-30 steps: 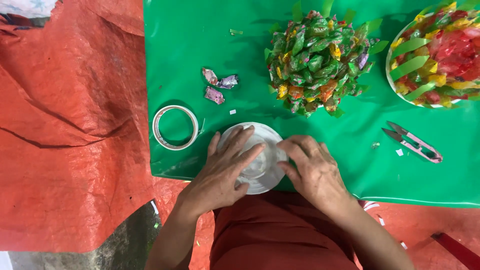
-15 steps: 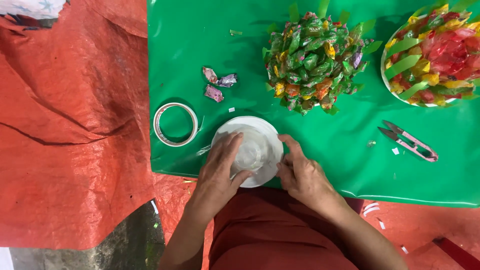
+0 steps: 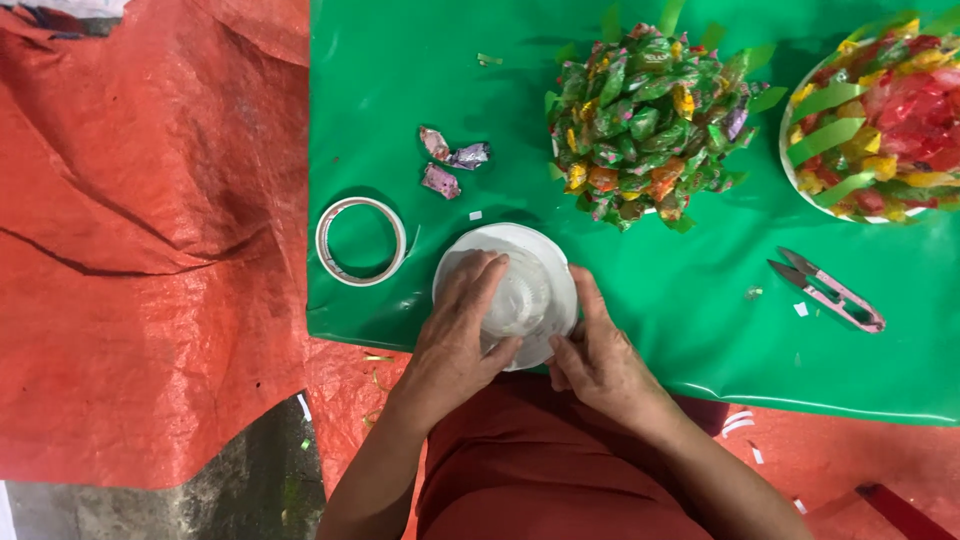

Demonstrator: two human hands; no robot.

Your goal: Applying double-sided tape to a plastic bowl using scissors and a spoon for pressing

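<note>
Low in the frame's centre, on the green sheet (image 3: 420, 120), sits a white plate (image 3: 545, 255) bearing a clear plastic cup (image 3: 522, 297); both look light and easily crushed, best gripped at the rim. My left hand (image 3: 462, 335) spreads fingers over the cup; my right hand (image 3: 598, 355) pinches the plate's rim, having slid lower than before.

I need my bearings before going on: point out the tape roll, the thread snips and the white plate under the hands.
tape roll (image 3: 331, 262), head view, on the left side of its ring.
thread snips (image 3: 835, 297), head view, on the pink handle.
white plate (image 3: 500, 235), head view, on the bare far rim.
</note>
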